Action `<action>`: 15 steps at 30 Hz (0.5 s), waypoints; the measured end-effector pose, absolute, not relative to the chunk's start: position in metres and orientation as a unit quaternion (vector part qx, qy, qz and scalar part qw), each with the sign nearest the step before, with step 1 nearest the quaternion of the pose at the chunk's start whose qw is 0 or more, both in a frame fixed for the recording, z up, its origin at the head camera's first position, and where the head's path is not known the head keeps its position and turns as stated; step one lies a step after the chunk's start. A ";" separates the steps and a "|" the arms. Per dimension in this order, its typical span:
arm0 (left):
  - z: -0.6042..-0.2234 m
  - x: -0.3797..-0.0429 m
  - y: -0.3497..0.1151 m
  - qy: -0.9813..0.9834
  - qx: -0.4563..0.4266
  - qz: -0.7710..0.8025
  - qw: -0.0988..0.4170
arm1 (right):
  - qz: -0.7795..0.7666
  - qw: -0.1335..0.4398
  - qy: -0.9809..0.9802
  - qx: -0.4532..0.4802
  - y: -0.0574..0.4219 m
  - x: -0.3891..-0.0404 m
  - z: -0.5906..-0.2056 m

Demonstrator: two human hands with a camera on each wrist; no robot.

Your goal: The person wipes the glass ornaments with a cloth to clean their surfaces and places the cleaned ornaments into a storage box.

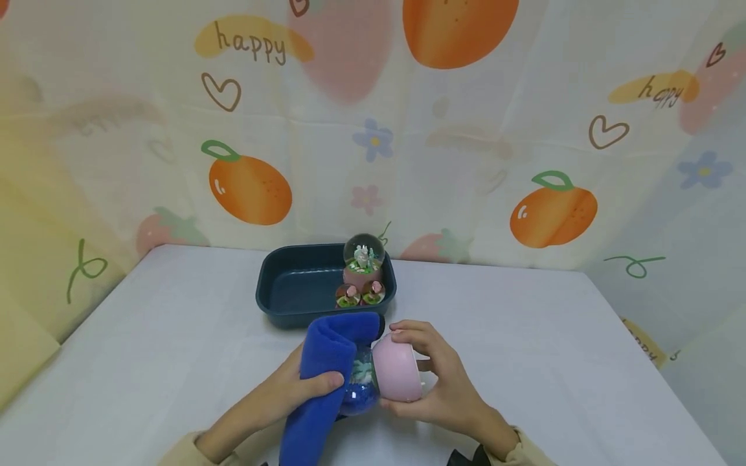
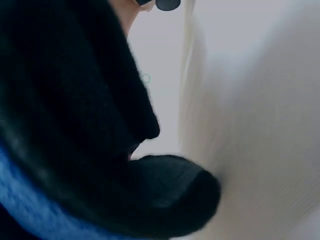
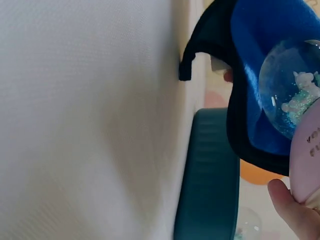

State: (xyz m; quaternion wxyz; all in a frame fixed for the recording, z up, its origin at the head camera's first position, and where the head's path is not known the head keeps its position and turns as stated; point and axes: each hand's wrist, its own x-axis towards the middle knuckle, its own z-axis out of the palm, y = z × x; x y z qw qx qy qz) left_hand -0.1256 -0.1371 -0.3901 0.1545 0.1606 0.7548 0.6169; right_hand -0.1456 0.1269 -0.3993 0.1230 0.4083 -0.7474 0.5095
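A snow globe with a pink base (image 1: pixel 398 372) lies on its side in front of the person, its clear ball pointing left. My right hand (image 1: pixel 447 383) grips the base, fingers over the top and thumb below. In my left hand (image 1: pixel 287 389) is a blue cloth (image 1: pixel 323 362) with a dark edge, thumb pressed over it beside the ball. The cloth wraps the ball's far left side and hangs toward the near edge. Through the glass ball (image 3: pixel 280 95) a small white figure and glitter show in the right wrist view. Dark cloth folds (image 2: pixel 75 125) fill much of the left wrist view.
A dark teal tray (image 1: pixel 300 318) stands behind the hands on the white table (image 1: pixel 524 343). At its right end sit another snow globe (image 1: pixel 362 260) with a pinkish base and two small round ornaments (image 1: pixel 348 296). A fruit-print curtain (image 1: pixel 326 162) hangs behind.
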 end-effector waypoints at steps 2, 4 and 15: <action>-0.391 -0.127 -0.138 0.749 0.173 0.619 0.161 | 0.506 0.132 -0.745 0.414 0.127 -0.145 -0.398; -0.392 -0.128 -0.138 0.749 0.177 0.621 0.148 | 0.504 0.135 -0.743 0.419 0.126 -0.145 -0.398; -0.390 -0.127 -0.135 0.776 0.110 0.618 0.067 | 0.507 0.155 -0.724 0.441 0.127 -0.146 -0.401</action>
